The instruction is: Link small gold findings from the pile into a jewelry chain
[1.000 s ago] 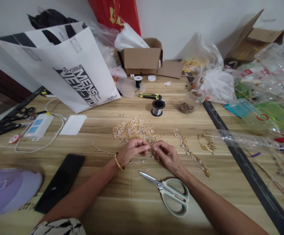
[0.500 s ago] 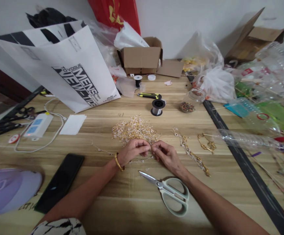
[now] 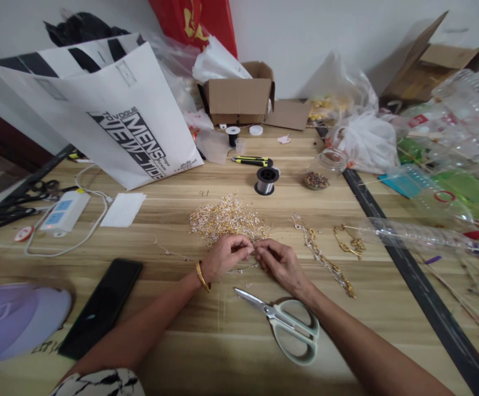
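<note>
My left hand (image 3: pixel 228 257) and my right hand (image 3: pixel 281 265) meet over the table, thumb and forefinger pinched on each, fingertips nearly touching. A thin beaded chain (image 3: pixel 243 269) runs below them up to my right fingers; its other stretch (image 3: pixel 173 253) lies left of my left wrist. What sits between my left fingertips is too small to make out. Just beyond the hands spreads a pile of gold and silver chain pieces (image 3: pixel 229 217). Scissors with pale green handles (image 3: pixel 293 330) lie in front of my right hand. Several finished-looking chains (image 3: pixel 324 258) are stretched out to the right.
A wire spool (image 3: pixel 266 181), a yellow-black utility knife (image 3: pixel 251 161) and a jar of beads (image 3: pixel 322 171) stand farther back. Left are a phone (image 3: pixel 101 308), a power strip (image 3: pixel 65 212) and a white paper bag (image 3: pixel 111 110). Plastic bottles (image 3: pixel 450 187) crowd the right.
My left hand and its bracelet have shifted very slightly to the right. The pinch of both hands stays much the same, and nothing else has visibly moved.
</note>
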`<action>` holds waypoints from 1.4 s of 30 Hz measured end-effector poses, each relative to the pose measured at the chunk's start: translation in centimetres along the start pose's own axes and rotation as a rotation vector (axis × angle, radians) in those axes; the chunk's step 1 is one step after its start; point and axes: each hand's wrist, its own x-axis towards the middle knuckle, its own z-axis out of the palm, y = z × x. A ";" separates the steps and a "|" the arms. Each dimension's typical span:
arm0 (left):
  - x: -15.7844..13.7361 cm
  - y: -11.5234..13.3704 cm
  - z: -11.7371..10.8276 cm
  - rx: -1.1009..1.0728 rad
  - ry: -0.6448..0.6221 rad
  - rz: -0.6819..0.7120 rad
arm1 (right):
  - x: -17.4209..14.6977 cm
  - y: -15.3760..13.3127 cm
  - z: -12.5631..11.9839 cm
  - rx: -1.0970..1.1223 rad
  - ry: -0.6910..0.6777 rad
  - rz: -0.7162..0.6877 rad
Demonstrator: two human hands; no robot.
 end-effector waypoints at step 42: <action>0.0 0.2 0.1 0.110 -0.031 -0.006 | -0.1 -0.5 0.0 0.062 -0.072 -0.016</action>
